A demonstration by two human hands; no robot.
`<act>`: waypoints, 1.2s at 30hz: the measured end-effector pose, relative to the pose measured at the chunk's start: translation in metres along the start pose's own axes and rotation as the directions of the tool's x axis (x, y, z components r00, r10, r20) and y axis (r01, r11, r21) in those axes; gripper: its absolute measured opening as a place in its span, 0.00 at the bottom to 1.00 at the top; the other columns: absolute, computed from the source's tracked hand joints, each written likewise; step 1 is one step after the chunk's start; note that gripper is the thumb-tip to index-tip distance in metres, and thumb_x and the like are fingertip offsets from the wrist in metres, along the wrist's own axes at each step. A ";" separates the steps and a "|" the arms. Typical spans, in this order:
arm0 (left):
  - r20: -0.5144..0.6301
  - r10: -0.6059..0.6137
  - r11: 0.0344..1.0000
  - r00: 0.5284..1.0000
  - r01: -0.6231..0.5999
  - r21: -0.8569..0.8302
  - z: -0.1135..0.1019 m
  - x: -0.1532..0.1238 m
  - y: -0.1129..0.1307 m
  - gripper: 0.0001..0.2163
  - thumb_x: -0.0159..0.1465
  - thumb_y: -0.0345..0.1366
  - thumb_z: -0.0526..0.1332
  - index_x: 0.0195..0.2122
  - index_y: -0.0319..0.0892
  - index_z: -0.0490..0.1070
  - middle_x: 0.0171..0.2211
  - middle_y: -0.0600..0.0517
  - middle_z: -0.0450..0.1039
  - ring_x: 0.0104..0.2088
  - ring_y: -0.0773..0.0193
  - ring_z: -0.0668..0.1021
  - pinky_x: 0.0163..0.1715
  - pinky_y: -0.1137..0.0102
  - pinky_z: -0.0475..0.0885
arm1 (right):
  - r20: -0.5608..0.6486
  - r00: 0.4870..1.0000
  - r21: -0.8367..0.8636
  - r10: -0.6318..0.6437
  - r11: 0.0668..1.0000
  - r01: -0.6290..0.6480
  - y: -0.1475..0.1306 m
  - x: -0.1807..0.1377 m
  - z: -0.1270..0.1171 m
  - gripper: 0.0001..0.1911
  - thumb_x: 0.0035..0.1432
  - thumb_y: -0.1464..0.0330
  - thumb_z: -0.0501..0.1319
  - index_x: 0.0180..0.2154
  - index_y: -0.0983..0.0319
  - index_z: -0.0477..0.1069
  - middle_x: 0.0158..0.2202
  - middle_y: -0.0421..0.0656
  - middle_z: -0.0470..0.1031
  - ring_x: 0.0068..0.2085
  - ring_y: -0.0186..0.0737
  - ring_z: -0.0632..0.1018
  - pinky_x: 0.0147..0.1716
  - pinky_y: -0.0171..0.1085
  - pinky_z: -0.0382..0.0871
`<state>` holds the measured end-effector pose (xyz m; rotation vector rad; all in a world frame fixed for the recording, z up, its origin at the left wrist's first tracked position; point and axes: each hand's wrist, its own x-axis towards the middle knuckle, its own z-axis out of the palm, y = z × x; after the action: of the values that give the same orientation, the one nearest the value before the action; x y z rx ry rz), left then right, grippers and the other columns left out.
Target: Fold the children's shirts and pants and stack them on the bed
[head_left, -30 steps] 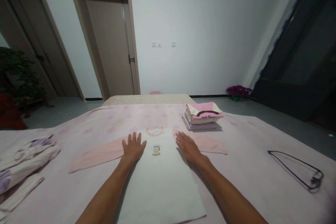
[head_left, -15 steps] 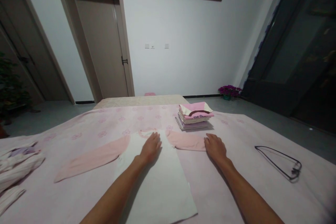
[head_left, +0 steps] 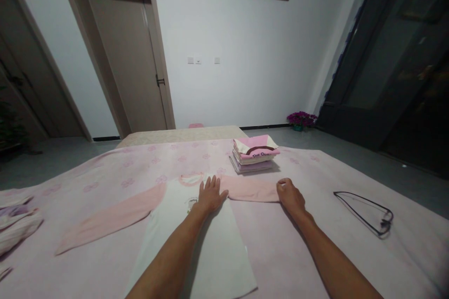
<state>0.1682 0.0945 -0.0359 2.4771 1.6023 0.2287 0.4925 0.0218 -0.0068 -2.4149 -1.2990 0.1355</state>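
Observation:
A long-sleeved shirt with a white body and pink sleeves lies spread on the bed-sized pink cloth, neckline away from me. My left hand rests flat near the shoulder on the right, fingers and thumb apart, partly over the sleeve seam. At the far end of the right-hand sleeve, my right hand has its fingers curled closed on the cuff. The other sleeve slants out to the left, untouched. A small print on the chest shows beside my left wrist, partly covered by it.
A stack of folded clothes, pink on top, stands beyond the right-hand sleeve. Rumpled clothes lie at the left edge. A black hanger-like loop lies to the right on the pink flowered cloth. Purple flowers stand on the floor.
My left hand has moved from near the neckline toward the right shoulder and spread its fingers. My right hand has curled onto the cuff, and the sleeve looks straighter. The view has shifted slightly.

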 end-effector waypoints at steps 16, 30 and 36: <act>0.072 0.012 1.000 0.997 -0.013 0.018 -0.003 -0.001 0.001 0.47 0.62 0.68 0.44 0.73 0.37 0.47 0.73 0.39 0.36 0.72 0.39 0.43 0.67 0.42 0.41 | -0.056 0.979 -0.235 -0.196 0.956 0.178 0.010 -0.009 -0.010 0.22 0.67 0.66 0.49 0.58 0.62 0.67 0.53 0.53 0.76 0.49 0.52 0.77 0.45 0.45 0.67; 0.091 0.007 0.999 0.996 -0.011 0.050 -0.007 -0.005 0.003 0.45 0.62 0.68 0.45 0.73 0.44 0.46 0.74 0.41 0.36 0.72 0.41 0.42 0.67 0.42 0.39 | 0.302 0.779 -0.155 -0.549 0.778 0.608 -0.045 -0.036 0.039 0.36 0.71 0.52 0.39 0.71 0.64 0.48 0.74 0.49 0.44 0.73 0.46 0.46 0.69 0.50 0.37; 0.080 0.012 0.998 0.997 -0.016 0.056 -0.009 -0.007 0.004 0.43 0.63 0.66 0.45 0.73 0.44 0.47 0.74 0.41 0.36 0.72 0.41 0.42 0.67 0.42 0.39 | 0.223 0.916 -0.325 -0.334 0.860 0.393 -0.024 -0.022 0.019 0.35 0.71 0.57 0.43 0.70 0.70 0.51 0.73 0.55 0.46 0.73 0.52 0.46 0.69 0.54 0.34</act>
<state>0.1670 0.0869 -0.0264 2.5062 1.5814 0.0854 0.4560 0.0215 -0.0171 -2.4272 -1.9882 -0.0246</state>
